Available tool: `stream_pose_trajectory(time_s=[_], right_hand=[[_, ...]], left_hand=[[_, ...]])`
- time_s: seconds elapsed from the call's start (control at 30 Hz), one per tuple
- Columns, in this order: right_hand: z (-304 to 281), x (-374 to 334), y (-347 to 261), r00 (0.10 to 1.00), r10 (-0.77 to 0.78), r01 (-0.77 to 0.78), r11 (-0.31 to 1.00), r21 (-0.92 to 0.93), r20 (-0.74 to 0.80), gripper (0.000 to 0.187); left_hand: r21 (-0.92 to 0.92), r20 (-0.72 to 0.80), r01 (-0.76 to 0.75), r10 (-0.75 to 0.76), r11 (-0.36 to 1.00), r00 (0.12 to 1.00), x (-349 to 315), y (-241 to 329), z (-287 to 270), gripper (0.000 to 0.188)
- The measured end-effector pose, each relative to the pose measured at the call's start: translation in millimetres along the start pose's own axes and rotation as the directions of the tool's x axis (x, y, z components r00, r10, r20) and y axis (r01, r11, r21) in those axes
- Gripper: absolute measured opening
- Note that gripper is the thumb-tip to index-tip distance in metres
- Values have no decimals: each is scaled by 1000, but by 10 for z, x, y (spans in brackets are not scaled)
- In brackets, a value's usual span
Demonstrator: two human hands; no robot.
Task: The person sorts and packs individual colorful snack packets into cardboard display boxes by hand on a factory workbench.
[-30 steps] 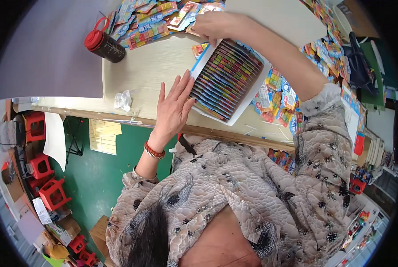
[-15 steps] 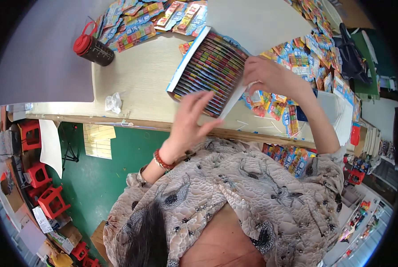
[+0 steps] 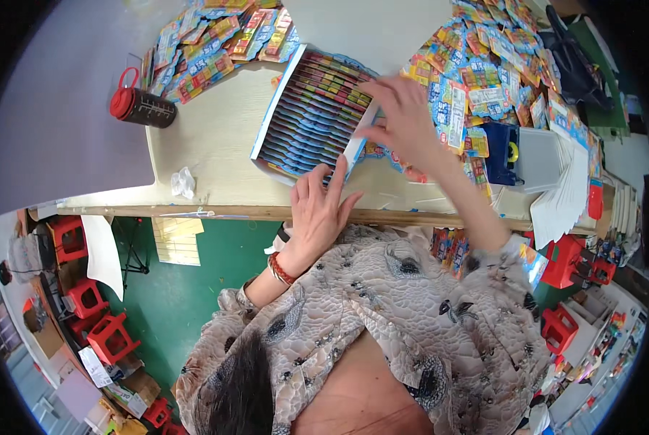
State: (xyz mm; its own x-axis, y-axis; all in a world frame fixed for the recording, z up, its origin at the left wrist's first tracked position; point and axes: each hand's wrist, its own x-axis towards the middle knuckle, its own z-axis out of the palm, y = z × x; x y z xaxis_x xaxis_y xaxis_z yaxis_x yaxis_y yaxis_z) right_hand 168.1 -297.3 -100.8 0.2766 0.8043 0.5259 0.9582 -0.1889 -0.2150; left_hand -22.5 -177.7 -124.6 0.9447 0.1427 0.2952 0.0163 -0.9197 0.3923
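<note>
An open white cardboard box (image 3: 272,112) lies slightly turned on the table in front of me. Rows of flat, colourful packets (image 3: 313,123) stand on edge inside it. At the near right corner of the box, my left hand (image 3: 315,214) has its fingers stretched out, with the fingertips on the edge. My right hand (image 3: 408,123) is over the right side wall, fingers and thumb apart and nothing visible between them. Its fingertips are close to the far right packets; whether they touch is hard to tell. Loose packets of the same kind (image 3: 448,109) lie heaped beyond this hand.
More packets (image 3: 208,61) are piled at the far left. A dark bottle with a red lid (image 3: 150,109) and crumpled clear plastic (image 3: 183,183) lie left of the box. On the right are a dark blue object (image 3: 500,152), a pale tray (image 3: 540,161) and white sheets (image 3: 565,192).
The view has shifted a little. My left hand has come down to the box's near right corner. My right hand has swung left over the right wall, and the packets show more of their blue faces.
</note>
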Motion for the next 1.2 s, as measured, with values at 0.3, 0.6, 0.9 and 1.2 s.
stream_pose_trajectory(time_s=[0.3, 0.6, 0.9, 1.2], right_hand=[[516, -322, -428, 456, 884, -528, 175, 831, 103, 102], [439, 52, 657, 531, 847, -621, 386, 682, 5, 22], [481, 177, 721, 674, 734, -506, 540, 673, -82, 11], [203, 156, 567, 788, 586, -474, 381, 794, 190, 35]], left_hand=[[80, -37, -56, 59, 995, 998, -48, -8, 116, 56], [-68, -238, -180, 159, 981, 958, 537, 11, -207, 48], [-834, 227, 258, -124, 487, 966, 1677, -1440, -151, 44], [-958, 58, 44, 42, 283, 997, 1818, -1668, 180, 26]])
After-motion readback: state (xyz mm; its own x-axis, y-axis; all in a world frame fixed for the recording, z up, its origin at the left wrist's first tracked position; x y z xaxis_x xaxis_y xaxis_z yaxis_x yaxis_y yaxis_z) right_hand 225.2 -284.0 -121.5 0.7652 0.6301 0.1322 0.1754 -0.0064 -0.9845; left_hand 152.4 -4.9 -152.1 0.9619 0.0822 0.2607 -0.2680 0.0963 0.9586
